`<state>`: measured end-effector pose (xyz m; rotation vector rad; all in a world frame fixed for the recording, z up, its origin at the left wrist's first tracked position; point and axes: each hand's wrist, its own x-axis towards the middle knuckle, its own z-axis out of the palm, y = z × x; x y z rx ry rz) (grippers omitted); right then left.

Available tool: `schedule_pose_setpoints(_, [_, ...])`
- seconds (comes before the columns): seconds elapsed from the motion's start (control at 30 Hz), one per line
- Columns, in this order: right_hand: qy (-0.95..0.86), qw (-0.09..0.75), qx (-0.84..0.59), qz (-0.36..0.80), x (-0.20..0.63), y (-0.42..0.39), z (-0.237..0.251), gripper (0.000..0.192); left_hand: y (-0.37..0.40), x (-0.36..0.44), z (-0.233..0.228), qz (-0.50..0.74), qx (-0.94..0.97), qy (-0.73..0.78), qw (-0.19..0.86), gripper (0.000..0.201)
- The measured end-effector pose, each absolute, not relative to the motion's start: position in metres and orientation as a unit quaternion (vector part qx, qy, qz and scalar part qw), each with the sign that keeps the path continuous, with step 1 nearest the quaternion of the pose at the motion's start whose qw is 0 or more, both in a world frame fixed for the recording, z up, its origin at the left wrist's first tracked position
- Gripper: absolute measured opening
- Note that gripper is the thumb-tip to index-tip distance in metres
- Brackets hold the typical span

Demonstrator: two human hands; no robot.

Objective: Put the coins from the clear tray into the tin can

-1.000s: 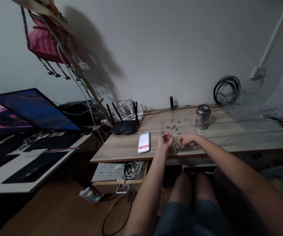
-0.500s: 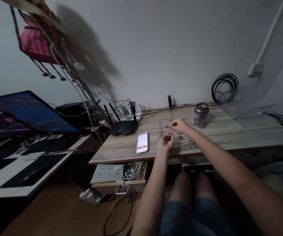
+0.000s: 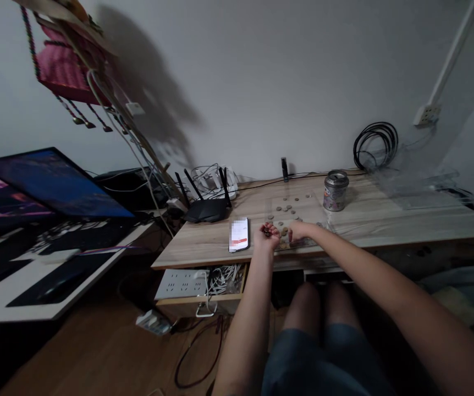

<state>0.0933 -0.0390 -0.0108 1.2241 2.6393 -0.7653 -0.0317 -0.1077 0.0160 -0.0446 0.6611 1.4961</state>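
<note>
Before you, a pale wood-grain worktop carries dull grey-brown coins, a silver patterned can, a black router and a white-and-red phone.

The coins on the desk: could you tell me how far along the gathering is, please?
Some coins appear to sit in the cupped left hand. The right hand rests on the near coins. A scattered group lies untouched beside the tin can.
</note>
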Motion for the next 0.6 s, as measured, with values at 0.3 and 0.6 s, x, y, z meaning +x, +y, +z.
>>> schedule_pose_setpoints(0.3, [0.848, 0.081, 0.415, -0.320, 0.088, -0.035, -0.015, 0.029, -0.133, -0.038, 0.022, 0.703, -0.100, 0.296, 0.639, 0.027])
schedule_pose_setpoints(0.6, [0.824, -0.018, 0.412, -0.389, 0.072, -0.035, -0.018, 0.020, -0.188, -0.022, -0.014, 0.656, -0.127, 0.309, 0.677, 0.027])
